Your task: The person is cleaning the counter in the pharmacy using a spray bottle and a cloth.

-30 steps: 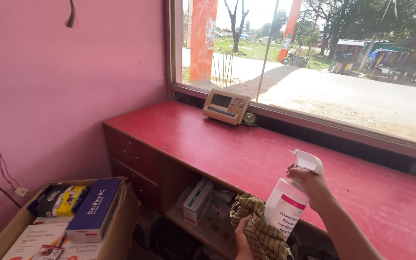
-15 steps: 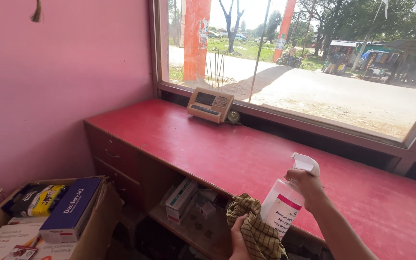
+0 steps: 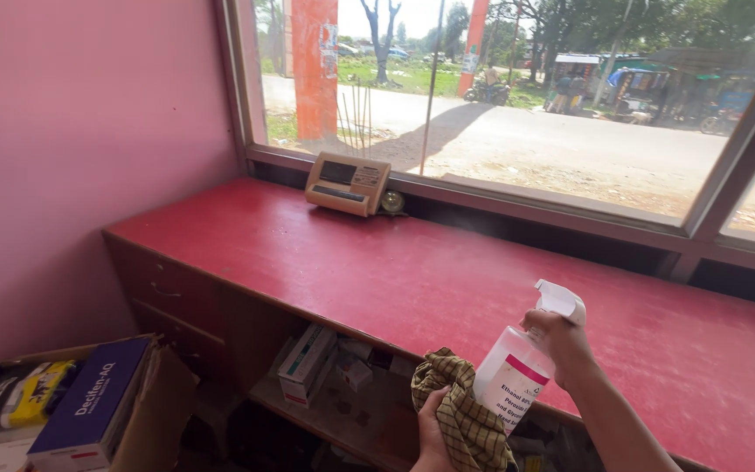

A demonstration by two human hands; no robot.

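**Spray bottle and cloth held over a red table by the window**

A long red table (image 3: pixel 412 280) is seen running under a wide window (image 3: pixel 517 105), its top bare apart from a small beige device (image 3: pixel 348 183) set at the back edge, just beside the window frame, with a small round object (image 3: pixel 391 202) touching its right side. The left end of the table is met by a pink wall (image 3: pixel 80 157). Through the glass, a sunlit road, trees and an orange post are shown.

A white spray bottle (image 3: pixel 517 371) with a pink-banded label is held tilted above the table's front edge; the right hand (image 3: pixel 559 339) is clamped around its neck, just below the white trigger head. A yellow-green checked cloth (image 3: pixel 460 419) is gripped by the left hand (image 3: pixel 434 433), whose fingers are closed on it from below, just left of the bottle and touching it or nearly so.

Below the tabletop, drawers are fitted at the left, and an open shelf (image 3: pixel 342 411) is seen holding small boxes (image 3: pixel 306 363). At the lower left, a cardboard box (image 3: pixel 163 393) is placed on the floor against the wall, filled with packets, a dark blue carton (image 3: pixel 89 411) lying on top.
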